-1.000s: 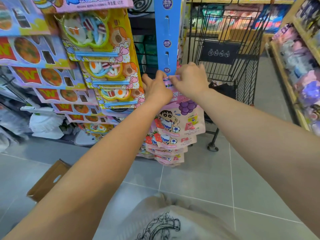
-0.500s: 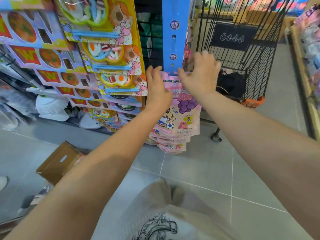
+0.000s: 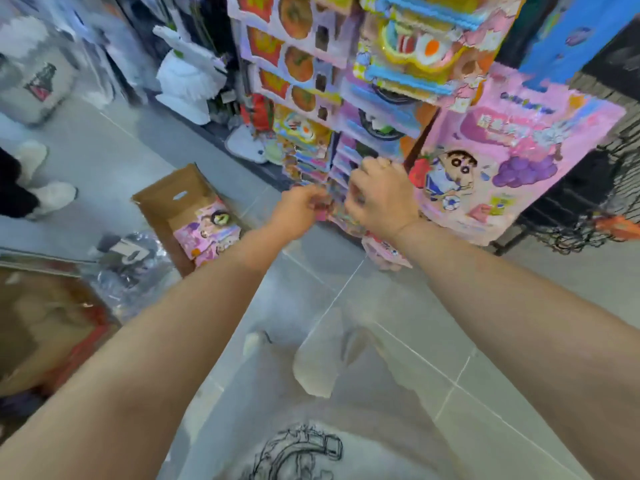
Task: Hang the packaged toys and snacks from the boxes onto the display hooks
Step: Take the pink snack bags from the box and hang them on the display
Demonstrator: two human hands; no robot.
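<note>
Low packet (image 3: pixel 332 211), blurred, hangs near the foot of the display, below the toy cards (image 3: pixel 298 67). Your left hand (image 3: pixel 298 209) pinches its left edge; your right hand (image 3: pixel 381 199) curls over its top. A large pink snack pouch (image 3: pixel 512 161) hangs just right. On the floor (image 3: pixel 311 271), an open cardboard box (image 3: pixel 162 199) holds more pink packets (image 3: pixel 207 233).

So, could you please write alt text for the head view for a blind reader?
A person's left hand and right hand reach toward low-hanging packets, beside a large pink snack pouch hung on a blue display strip. An open cardboard box holding more pink packets sits on the floor.
</note>
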